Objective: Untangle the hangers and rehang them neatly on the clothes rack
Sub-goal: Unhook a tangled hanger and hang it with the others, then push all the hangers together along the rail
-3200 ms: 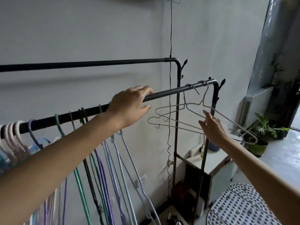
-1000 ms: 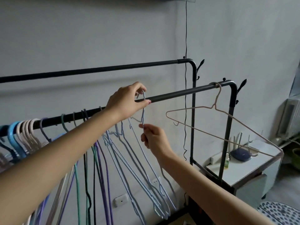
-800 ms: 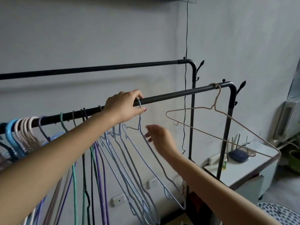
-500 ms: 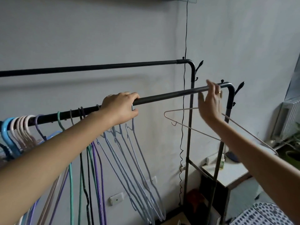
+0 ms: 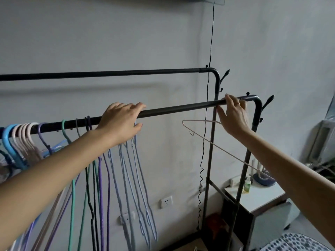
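Observation:
The black clothes rack has a front rail (image 5: 181, 109) and a higher back rail (image 5: 108, 73). My left hand (image 5: 123, 122) lies over the front rail, fingers on top and thumb below, covering the hooks of several light blue wire hangers (image 5: 135, 178) that hang straight down. My right hand (image 5: 233, 116) pinches the hook of a pale pink wire hanger (image 5: 199, 121) at the rail's right end; that hanger sits tilted, turned towards me. Left of my hand, purple (image 5: 101, 178), black (image 5: 90, 196) and teal hangers (image 5: 73, 178) hang in a row, with pink (image 5: 23, 131) and blue plastic hangers (image 5: 9, 142) at the far left.
A black cable (image 5: 210, 51) runs down the wall behind the rack's right post. A white cabinet (image 5: 262, 198) beside the rack carries a small bottle (image 5: 247, 185) and a dark blue device (image 5: 262, 180). Wall sockets (image 5: 166, 201) sit low, and a patterned mat (image 5: 293, 243) lies bottom right.
My left hand set a light blue hanger's hook on the rail and stayed over it. My right hand left that hanger and rose to the pale hanger's hook at the right end.

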